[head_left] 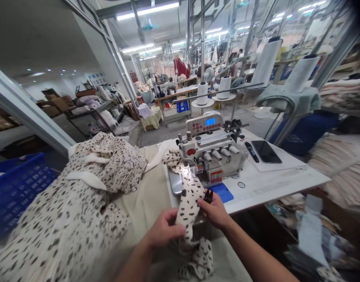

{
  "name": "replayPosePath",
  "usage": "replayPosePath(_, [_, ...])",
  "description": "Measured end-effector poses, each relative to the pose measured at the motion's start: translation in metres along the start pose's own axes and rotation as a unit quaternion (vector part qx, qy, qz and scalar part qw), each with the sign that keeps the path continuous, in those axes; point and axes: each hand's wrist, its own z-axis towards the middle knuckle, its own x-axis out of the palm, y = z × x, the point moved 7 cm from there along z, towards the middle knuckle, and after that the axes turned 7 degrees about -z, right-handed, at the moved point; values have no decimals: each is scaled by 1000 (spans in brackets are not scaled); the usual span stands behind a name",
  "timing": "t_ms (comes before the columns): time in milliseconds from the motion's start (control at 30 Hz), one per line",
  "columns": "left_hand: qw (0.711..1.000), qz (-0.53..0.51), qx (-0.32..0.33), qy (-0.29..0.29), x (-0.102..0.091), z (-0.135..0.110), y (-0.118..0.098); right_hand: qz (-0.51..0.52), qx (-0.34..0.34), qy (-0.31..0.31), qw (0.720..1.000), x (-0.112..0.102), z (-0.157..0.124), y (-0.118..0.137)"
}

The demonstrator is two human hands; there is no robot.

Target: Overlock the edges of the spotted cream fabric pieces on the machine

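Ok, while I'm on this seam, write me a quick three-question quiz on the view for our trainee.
1. Which item is in the right hand along with the spotted fabric?
A) a pen
B) a black two-pronged tool
C) a thread cone

2. True or false: the display on the sewing machine is lit blue.

3. Fill the gap: the plastic basket at the picture's left edge is ____ in colour.

Key: 1. B; 2. True; 3. blue.

White tabletop (270, 186): sewing machine (197, 147), blue pad (224, 193), small dark ring (241, 187).
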Motion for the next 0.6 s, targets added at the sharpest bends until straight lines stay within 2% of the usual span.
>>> replayPosePath(67, [998, 62, 31, 4, 0, -11, -5, -1, 1, -3, 1000, -1, -1, -1])
replayPosePath(133, [996, 70, 35, -28, -3, -20, 4, -3, 4, -2, 1000, -3, -2, -3])
replayPosePath(233, [984, 37, 41, -169, -13, -37, 32, -7, 6, 19, 1000, -3, -3, -3])
replayPosePath(267, [970, 50, 55, -230, -16, -44, 40, -12, 4, 26, 1000, -1, -2, -2])
replayPosePath(333, [922, 140, 109, -344, -19, -60, 44, -36, 2, 29, 999, 2, -1, 2])
replayPosePath(400, [847, 302, 198, -389, -9, -71, 27, -82, 4, 18, 996, 6, 0, 7])
replayPosePath(433, [803, 386, 248, -380, 1, -71, 13, -108, 5, 13, 994, 8, 1, 9])
replayPosePath(500, [737, 502, 335, -304, 21, -61, -16, -156, 5, 9, 988, 13, 1, 13])
replayPosePath(533, [721, 535, 366, -246, 29, -51, -31, -171, 4, 7, 985, 14, 2, 14])
replayPosePath(600, [720, 548, 407, -124, 40, -26, -57, -189, -2, 3, 982, 16, 2, 15])
